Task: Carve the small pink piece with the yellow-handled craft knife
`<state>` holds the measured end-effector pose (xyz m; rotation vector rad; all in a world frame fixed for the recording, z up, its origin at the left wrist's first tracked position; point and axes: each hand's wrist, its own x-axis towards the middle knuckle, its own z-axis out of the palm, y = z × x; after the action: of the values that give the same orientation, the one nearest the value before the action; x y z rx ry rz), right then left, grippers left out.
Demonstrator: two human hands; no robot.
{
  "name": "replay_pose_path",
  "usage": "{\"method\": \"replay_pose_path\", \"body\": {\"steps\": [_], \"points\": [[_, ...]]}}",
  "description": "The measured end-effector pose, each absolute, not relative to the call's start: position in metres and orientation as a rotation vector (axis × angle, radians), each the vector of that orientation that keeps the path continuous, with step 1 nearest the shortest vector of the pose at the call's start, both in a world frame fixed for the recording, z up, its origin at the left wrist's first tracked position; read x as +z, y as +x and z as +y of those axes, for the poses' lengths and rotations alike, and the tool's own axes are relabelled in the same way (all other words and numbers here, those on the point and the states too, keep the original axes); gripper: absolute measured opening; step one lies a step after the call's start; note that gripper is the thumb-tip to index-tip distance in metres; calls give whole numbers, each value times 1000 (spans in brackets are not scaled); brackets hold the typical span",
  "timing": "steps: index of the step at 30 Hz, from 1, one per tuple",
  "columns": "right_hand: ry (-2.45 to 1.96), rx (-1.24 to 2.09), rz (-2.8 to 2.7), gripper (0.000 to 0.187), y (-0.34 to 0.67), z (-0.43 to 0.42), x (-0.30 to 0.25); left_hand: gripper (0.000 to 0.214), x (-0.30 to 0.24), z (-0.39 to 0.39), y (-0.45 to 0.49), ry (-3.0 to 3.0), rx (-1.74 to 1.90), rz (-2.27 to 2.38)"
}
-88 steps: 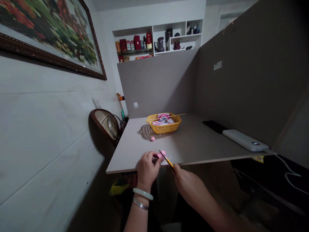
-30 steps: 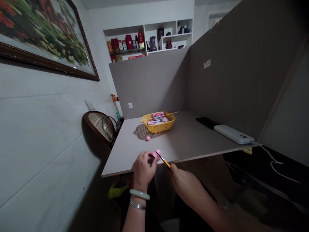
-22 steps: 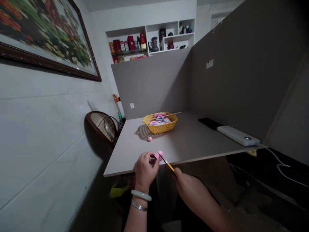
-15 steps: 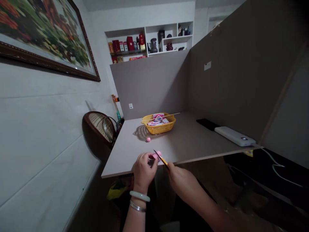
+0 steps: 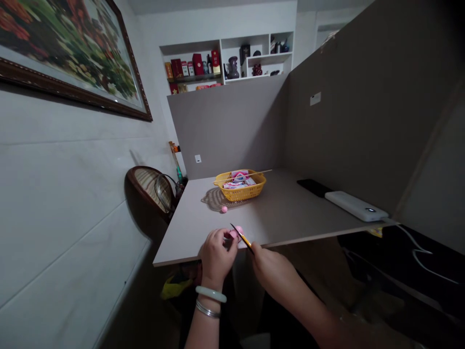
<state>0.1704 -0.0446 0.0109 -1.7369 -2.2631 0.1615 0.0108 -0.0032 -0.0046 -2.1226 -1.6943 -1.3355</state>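
My left hand (image 5: 218,253), with two bracelets at the wrist, pinches a small pink clay-like lump (image 5: 233,234) near the table's front edge. Closed around the handle of a slim knife (image 5: 246,241) with yellow and black parts, my right hand (image 5: 271,266) comes in from the right. The knife's dark pointed blade crosses over the pink material, its tip pointing up and left. Another rounded pink portion (image 5: 239,229) shows just behind the blade; whether the two are joined I cannot tell. A small pink ball (image 5: 224,210) lies farther back on the table.
A yellow basket (image 5: 242,194) holding pink-and-white packets stands at the back, with a thin stick (image 5: 259,172) across its rim. On the right of the table (image 5: 189,228) lie a white power bank (image 5: 354,206) with a cable and a dark flat object (image 5: 314,187). Grey panels (image 5: 232,126) enclose the table.
The view has shifted very slightly. Both hands, the knife and the pink lump stay practically where they were.
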Motion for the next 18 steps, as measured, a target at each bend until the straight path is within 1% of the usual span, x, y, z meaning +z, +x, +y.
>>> {"method": "replay_pose_path", "body": {"steps": [5,12,18], "points": [[-1736,257,-2217,22,181,-58,-1,13,-5,-4,11,-2150,-1340,-1686],[-1751,184,-2257,20,171,-46,14,14,-2,-4,10,-2137,-1333,-1692],[-1751,269,-2235,21,181,-59,1,14,-4,-4,10,-2145,-1331,-1712]]}}
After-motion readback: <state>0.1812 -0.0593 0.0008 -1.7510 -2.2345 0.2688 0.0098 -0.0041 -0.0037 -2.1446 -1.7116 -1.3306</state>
